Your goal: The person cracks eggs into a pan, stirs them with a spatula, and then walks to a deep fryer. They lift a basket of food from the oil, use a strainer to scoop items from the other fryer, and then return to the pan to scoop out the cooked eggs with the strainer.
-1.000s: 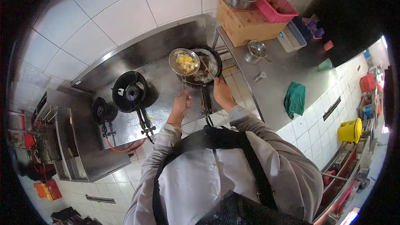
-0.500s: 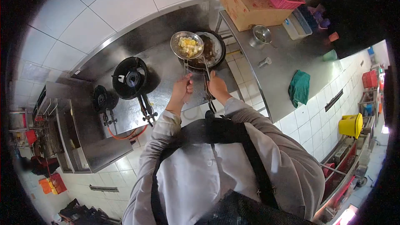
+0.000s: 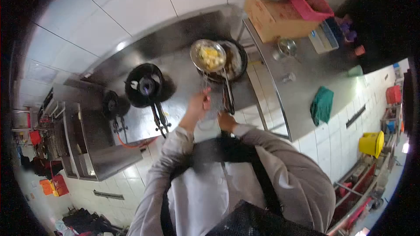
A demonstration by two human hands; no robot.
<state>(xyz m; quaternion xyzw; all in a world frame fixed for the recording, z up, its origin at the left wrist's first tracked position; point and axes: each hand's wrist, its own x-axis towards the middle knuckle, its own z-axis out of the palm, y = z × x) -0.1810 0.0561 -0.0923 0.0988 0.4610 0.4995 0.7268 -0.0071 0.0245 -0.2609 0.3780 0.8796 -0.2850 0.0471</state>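
My left hand (image 3: 199,107) is closed around the handle of a round metal strainer (image 3: 197,61). Yellow and white pieces that look like cooked egg (image 3: 211,57) lie in the strainer. It is above the left side of a dark wok (image 3: 241,67), whose inside shows brown and whitish patches. A long thin metal utensil handle (image 3: 225,76) slants out of the wok toward me, beside a dark handle-like bar (image 3: 230,102). My right hand (image 3: 226,122) is below that bar near the stove's front edge, blurred and shadowed; its fingers do not show clearly.
Left of the wok are a large burner (image 3: 146,86) and a smaller burner (image 3: 111,101). On the right, a steel table (image 3: 278,98) carries a cardboard box (image 3: 271,19), pink basket (image 3: 321,11), metal pot (image 3: 286,46) and green cloth (image 3: 322,105). A tiled wall stands behind the stove.
My right hand has left the utensil handle and moved down toward the stove's front. My left hand keeps the strainer over the wok's side. The whole view has shifted slightly.
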